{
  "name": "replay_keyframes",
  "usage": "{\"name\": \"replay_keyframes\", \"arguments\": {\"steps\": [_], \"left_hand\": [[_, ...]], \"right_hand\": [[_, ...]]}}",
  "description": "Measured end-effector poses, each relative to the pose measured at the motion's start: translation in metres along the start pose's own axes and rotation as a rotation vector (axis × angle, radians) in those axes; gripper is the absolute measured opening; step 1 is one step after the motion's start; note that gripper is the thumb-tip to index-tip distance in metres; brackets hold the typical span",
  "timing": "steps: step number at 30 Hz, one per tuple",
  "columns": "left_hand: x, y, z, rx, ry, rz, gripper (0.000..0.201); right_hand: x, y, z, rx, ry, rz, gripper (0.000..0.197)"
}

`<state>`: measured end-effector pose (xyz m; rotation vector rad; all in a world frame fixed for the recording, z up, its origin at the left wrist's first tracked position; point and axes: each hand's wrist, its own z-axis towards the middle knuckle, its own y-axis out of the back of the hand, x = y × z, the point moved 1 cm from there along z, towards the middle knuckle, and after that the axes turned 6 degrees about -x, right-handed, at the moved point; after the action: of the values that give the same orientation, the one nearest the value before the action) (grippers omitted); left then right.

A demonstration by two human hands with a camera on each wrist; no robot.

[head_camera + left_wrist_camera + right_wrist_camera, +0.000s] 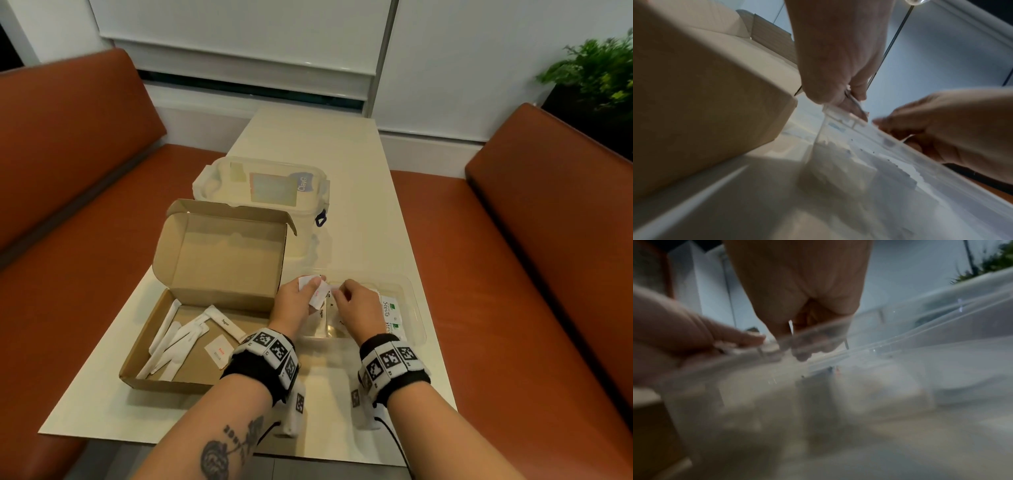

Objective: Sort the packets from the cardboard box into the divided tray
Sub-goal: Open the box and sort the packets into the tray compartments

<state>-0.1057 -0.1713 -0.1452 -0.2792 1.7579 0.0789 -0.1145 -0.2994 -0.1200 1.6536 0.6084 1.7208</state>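
Observation:
The open cardboard box (pixel 191 380) lies at the left and holds several long white stick packets (pixel 178 339) and a small square packet with red print (pixel 219 351). The clear divided tray (pixel 416 308) sits to its right, with green Stevia packets (pixel 390 306) in its right part. My left hand (pixel 298 298) hovers over the tray's left side and pinches a few small white red-printed packets (pixel 318 296). My right hand (pixel 352 299) is right beside it, fingers curled, pinching the edge of a white packet (pixel 791 326). The left wrist view shows the left hand (pixel 838 65) gripping the thin packets (pixel 856 104) edge-on.
A clear lidded plastic container (pixel 260 185) stands behind the box on the cream table (pixel 359 205). Orange benches (pixel 68 171) run along both sides of the table. A green plant (pixel 596 72) stands at the far right.

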Motion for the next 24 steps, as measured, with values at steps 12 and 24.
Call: {"name": "replay_keyframes", "arguments": {"steps": [12, 24], "left_hand": [[-0.008, -0.002, -0.005, 0.073, 0.085, -0.114, 0.015], [-0.01, -0.006, -0.008, 0.061, 0.048, -0.094, 0.018]], "right_hand": [[0.006, 0.017, 0.007, 0.032, -0.174, 0.492, 0.004], [-0.017, 0.049, 0.006, 0.121, -0.075, 0.189, 0.008]]}}
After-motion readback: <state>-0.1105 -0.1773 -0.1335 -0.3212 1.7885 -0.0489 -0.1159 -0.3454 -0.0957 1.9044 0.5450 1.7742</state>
